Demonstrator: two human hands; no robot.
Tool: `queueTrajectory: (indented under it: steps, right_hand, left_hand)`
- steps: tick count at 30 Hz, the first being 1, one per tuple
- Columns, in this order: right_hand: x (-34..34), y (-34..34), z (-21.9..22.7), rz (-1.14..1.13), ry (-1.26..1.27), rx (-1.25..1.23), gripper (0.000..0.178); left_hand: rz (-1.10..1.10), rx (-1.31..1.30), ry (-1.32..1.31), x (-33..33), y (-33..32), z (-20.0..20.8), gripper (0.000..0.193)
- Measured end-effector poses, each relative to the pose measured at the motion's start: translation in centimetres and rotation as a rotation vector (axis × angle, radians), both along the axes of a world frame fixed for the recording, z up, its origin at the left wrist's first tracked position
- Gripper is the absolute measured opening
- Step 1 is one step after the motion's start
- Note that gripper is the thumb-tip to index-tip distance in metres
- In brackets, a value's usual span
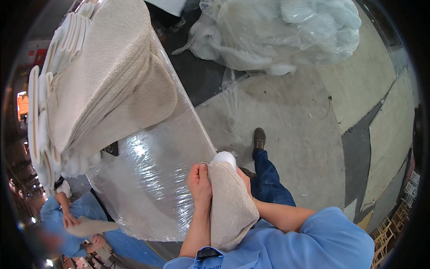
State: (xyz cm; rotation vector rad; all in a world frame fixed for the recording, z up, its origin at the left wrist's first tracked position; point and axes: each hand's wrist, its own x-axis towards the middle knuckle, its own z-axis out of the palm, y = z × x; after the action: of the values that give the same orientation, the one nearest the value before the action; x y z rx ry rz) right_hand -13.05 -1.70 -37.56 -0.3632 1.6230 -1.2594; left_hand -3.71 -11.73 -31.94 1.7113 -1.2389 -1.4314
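Observation:
I hold a beige woven cushion cover (230, 201) upright against my blue shirt. A rounded piece of white padding (225, 158) pokes out of its top end. My left hand (199, 183) is closed on the cover's upper left edge, thumb on top. At the upper right side, my right hand (244, 179) is partly behind the cover, its fingers mostly hidden. Beyond my left hand is a table wrapped in clear shiny plastic (152, 179). On it lies a fanned pile of similar beige covers (107, 67).
Folded white padding sheets (35, 107) are stacked along the table's left side. A big clear plastic bag of white stuffing (273, 31) lies on the floor ahead. At lower left, a co-worker in blue (83, 206) handles a beige piece. Wooden frames (389, 231) stand at far right.

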Motion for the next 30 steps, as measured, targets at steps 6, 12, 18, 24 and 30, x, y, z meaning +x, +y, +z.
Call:
queueTrajectory:
  steps: [6,12,18,24,30]
  right_hand:
    - [-1.0,0.3,1.3,0.097,0.097,-0.018,0.029]
    - [-0.7,1.7,0.7,0.223,0.08,0.094,0.023]
    - [0.3,2.7,-1.6,0.221,0.101,0.037,0.026]
    - [-1.4,5.3,3.0,0.212,-0.048,-0.043,0.03]
    - [-2.6,9.1,1.7,-0.052,-0.092,0.191,0.053]
  left_hand:
    - [-0.065,-0.002,-0.131,-1.0,-1.1,0.7,0.023]
    - [-0.102,-0.043,-0.121,-2.8,-1.6,0.6,0.024]
    - [-0.202,-0.057,-0.247,-3.6,-1.9,0.1,0.027]
    - [-0.238,-0.129,-0.285,-2.5,0.3,-1.0,0.03]
    - [-0.285,-0.202,-0.255,-4.5,4.0,-1.7,0.033]
